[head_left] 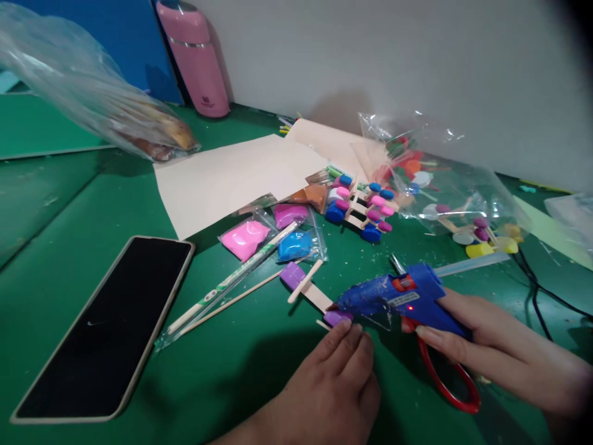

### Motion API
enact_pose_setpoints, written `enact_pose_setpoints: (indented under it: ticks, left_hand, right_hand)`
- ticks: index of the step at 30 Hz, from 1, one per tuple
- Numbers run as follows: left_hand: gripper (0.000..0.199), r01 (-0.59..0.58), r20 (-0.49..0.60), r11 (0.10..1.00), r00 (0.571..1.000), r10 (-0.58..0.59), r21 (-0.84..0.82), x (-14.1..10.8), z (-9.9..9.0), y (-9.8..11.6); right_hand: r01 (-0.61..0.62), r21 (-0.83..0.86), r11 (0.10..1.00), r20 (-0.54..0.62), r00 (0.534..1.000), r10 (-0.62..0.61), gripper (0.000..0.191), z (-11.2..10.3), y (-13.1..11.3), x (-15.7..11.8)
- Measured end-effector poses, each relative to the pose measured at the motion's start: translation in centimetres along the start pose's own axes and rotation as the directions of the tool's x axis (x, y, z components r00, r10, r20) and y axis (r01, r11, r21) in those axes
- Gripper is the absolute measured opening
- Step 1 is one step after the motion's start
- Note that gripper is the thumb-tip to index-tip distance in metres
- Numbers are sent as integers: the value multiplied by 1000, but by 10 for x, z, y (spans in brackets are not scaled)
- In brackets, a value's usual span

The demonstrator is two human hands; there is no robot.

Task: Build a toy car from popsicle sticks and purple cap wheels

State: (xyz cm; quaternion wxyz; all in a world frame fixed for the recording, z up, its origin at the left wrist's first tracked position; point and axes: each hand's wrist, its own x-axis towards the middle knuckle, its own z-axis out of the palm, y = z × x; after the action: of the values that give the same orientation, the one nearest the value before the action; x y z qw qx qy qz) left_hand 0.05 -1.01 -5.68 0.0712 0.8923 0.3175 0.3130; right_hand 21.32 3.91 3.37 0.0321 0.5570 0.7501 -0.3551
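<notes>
A flat wooden craft stick (317,298) lies on the green table with a purple piece (293,276) at each end and a thin stick across its far part. My left hand (340,377) has its fingers together, the tips pressing on the near purple end. In my right hand (491,346) is a blue glue gun (419,295), its indicator lit red. The gun's nozzle meets the craft stick close to the near purple end. A clear glue stick juts from its back. Red-handled scissors (470,395) lie below the gun, partly hidden.
A phone (104,327) lies at left. Clay packets (245,238), a wrapped chopstick (227,284) and a stick-and-clay model (359,210) sit ahead. Behind are white paper (222,179), a pink bottle (199,68) and clear bags (472,191). A black cable (532,278) runs at right.
</notes>
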Motion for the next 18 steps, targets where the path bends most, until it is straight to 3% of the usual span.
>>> enact_pose_setpoints:
  ticks: [10, 18]
  left_hand:
    - [19, 17, -2, 1000, 1000, -17, -12, 1, 1, 1]
    - [18, 14, 29, 1000, 999, -14, -19, 1, 0, 0]
  right_hand:
    - [-66, -10, 998, 47, 997, 66, 19, -7, -22, 3]
    - [-45, -27, 999, 8, 999, 45, 24, -10, -19, 4]
